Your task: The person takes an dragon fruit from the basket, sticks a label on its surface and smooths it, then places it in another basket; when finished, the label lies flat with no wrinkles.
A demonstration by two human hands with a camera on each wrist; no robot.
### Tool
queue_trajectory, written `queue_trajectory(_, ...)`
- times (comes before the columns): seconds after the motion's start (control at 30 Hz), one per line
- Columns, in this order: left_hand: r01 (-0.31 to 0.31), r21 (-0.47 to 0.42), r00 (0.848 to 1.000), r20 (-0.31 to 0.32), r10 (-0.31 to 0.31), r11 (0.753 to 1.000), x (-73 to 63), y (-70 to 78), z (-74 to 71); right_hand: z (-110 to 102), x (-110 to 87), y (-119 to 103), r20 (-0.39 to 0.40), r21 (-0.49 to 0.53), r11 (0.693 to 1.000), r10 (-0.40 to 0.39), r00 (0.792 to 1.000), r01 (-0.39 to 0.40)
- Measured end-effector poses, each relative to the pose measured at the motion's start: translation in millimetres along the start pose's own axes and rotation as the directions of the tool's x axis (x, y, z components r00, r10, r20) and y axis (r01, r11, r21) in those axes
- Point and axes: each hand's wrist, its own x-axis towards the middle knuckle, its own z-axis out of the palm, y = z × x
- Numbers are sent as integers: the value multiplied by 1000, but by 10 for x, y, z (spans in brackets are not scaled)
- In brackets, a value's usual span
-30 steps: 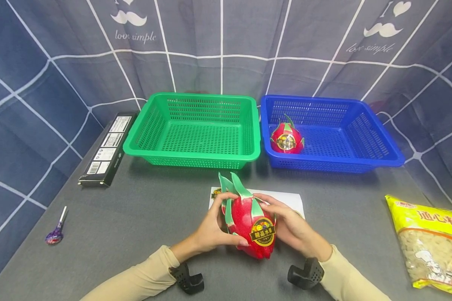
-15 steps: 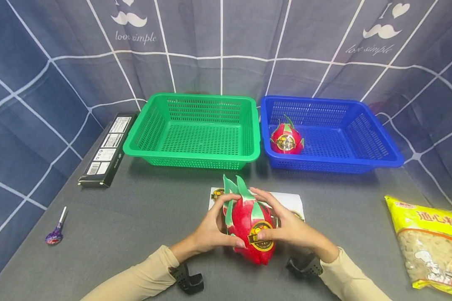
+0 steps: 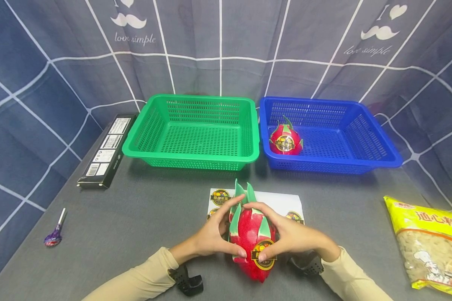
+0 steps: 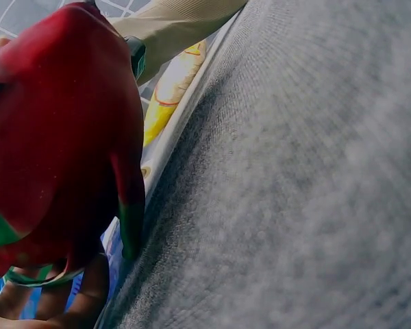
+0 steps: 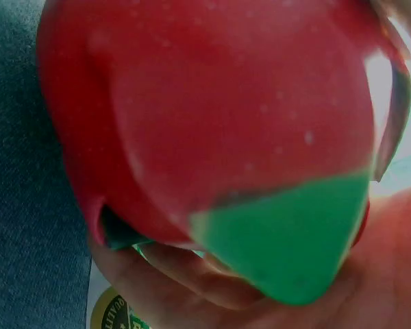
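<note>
A red dragon fruit [image 3: 250, 228] with green leafy tips stands over the table in front of me in the head view, held between my two hands. My left hand [image 3: 211, 238] grips its left side, fingers behind the leaves and thumb in front. On the right side my right hand [image 3: 299, 236] holds it, the thumb lying on a round black and gold sticker [image 3: 256, 254] on the fruit's front. Red skin of the dragon fruit [image 4: 61, 137] fills much of the left wrist view; fingers curl beneath it. Behind the fruit lies a white sticker sheet [image 3: 276, 202], partly hidden.
A green basket [image 3: 190, 159] stands at the back. To its right, a blue basket [image 3: 324, 162] contains another stickered dragon fruit [image 3: 286, 140]. A black box [image 3: 107, 150] and a lollipop [image 3: 54, 234] lie at left, a yellow pasta bag [image 3: 429, 246] at right.
My right thumb has come round onto the sticker at the fruit's front. Both hands have turned the dragon fruit slightly, its leaves now more upright and its lower end nearer me.
</note>
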Motion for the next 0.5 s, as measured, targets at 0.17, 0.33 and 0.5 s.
queue_trajectory(0.17,-30,15,999,12,29,999,5,23,16,31,2,-19,-17,48,999,-13,1000,14)
queue_trajectory(0.33,7,91,1000,-8,-7,996,0,74,33,39,-14,-42,-83,-45,999,6,997,-10)
queue_trajectory(0.5,62,206,997,-57,-51,976,-11,129,46,6,-58,-69,-113,-110,992,41,993,-54)
